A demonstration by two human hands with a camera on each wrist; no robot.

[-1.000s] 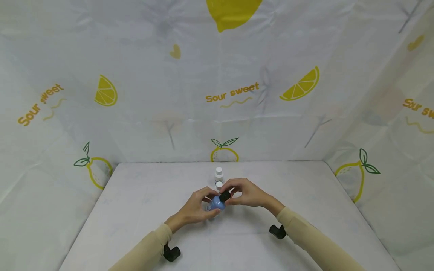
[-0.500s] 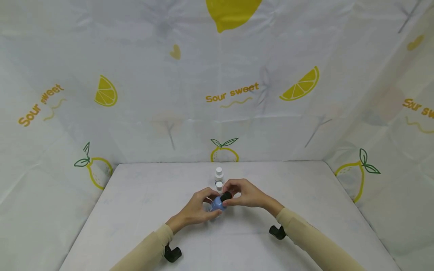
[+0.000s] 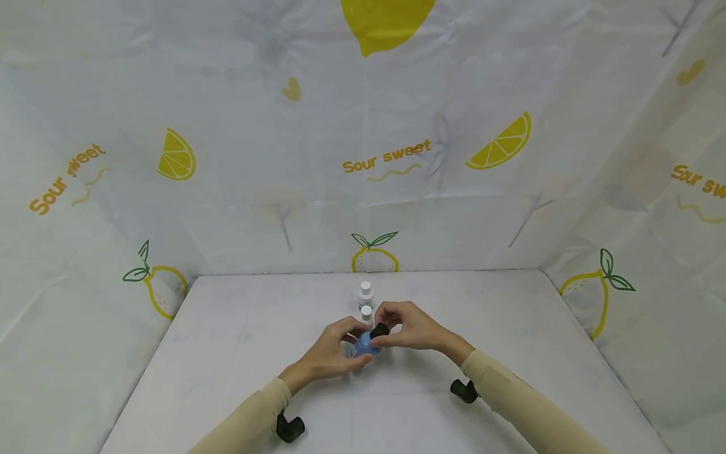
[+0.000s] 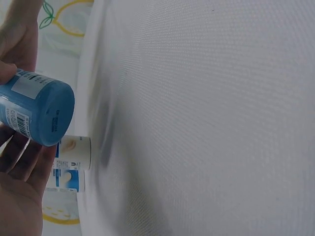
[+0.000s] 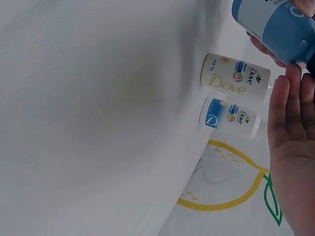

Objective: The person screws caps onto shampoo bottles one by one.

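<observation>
A blue bottle (image 3: 367,344) with a black cap (image 3: 379,330) is held tilted above the table, cap towards the right. My left hand (image 3: 329,353) grips the bottle's body, thumb on the near side and fingers behind. With bent fingers and thumb, my right hand (image 3: 413,325) pinches the black cap. In the left wrist view the bottle's flat base (image 4: 58,114) and a pale label (image 4: 30,84) show. Just behind the hands stand two white Dove bottles, one with gold lettering (image 5: 234,78) and one with a blue patch (image 5: 229,118). The cap is mostly cut off in the right wrist view.
The white-covered table (image 3: 238,328) is bounded by a lemon-print curtain (image 3: 272,157) at the back and sides. Black wrist devices (image 3: 290,430) hang under both sleeves. The white bottles stand one behind the other, close to the fingertips.
The bottle and both hands have shifted slightly to the right. The right hand's fingers have moved a little around the cap. The white bottles have stayed where they were.
</observation>
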